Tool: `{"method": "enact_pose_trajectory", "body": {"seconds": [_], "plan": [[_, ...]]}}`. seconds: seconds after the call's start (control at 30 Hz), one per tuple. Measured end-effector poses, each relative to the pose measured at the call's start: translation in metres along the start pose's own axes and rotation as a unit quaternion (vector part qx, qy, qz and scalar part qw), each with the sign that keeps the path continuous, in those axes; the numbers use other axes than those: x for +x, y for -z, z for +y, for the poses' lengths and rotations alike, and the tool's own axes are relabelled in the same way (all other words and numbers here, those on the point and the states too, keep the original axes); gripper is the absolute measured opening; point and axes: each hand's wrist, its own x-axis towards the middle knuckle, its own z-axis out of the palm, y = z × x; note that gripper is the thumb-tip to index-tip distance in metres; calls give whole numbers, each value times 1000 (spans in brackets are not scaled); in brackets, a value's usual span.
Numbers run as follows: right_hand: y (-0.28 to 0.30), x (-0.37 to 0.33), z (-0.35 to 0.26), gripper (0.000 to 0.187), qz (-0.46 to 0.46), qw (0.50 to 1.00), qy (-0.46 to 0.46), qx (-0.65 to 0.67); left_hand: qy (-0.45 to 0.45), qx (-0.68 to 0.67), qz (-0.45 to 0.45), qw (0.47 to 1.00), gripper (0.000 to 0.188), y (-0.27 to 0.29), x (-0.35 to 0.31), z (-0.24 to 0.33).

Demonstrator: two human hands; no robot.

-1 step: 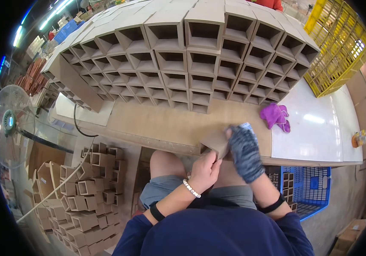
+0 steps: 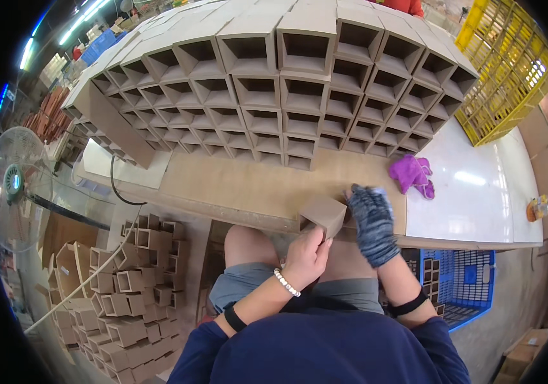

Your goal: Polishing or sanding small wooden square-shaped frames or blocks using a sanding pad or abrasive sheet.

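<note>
My left hand (image 2: 307, 257), bare with a beaded bracelet at the wrist, grips the lower side of a small greyish-brown open-ended box (image 2: 322, 212). The box is tilted at the front edge of the wooden work board (image 2: 235, 182). Just right of the box is my right hand (image 2: 372, 221), in a grey knitted glove with its fingers curled. A pale scrap shows past its knuckles, too blurred to name. A gap separates the glove from the top of the box. Behind them rises a stack of similar boxes (image 2: 258, 89), open ends facing me.
A purple cloth (image 2: 411, 174) and a small bottle (image 2: 540, 207) lie to the right. Beyond stands a yellow crate (image 2: 507, 70). Below the table are a blue crate (image 2: 472, 281) and, on the left, a heap of boxes (image 2: 127, 307). A fan (image 2: 21, 185) stands far left.
My right hand has shifted slightly right, away from the box, uncovering more of its top face. My left hand and the box stay in place.
</note>
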Motion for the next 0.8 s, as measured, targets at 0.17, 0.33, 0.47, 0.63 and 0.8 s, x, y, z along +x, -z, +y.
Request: {"method": "enact_pose_trajectory", "body": {"seconds": [0.17,0.33,0.47,0.63,0.8], "plan": [[30,1,-37,39,-54,987,148,31,-72,-12,94,993,11,-5,2,-5],[8,-5,22,40,-99,992,-25,-71,-44,37,9,998,11,-2,-2,-1],[29,-1,-27,35,-66,995,66,37,-80,37,35,995,10,-5,-1,-7],[-3,-16,10,35,-42,998,52,-20,-102,46,29,993,9,-8,0,-4],[15,-12,-5,41,-1,998,43,45,-71,75,-10,995,8,-7,-5,-8]]}}
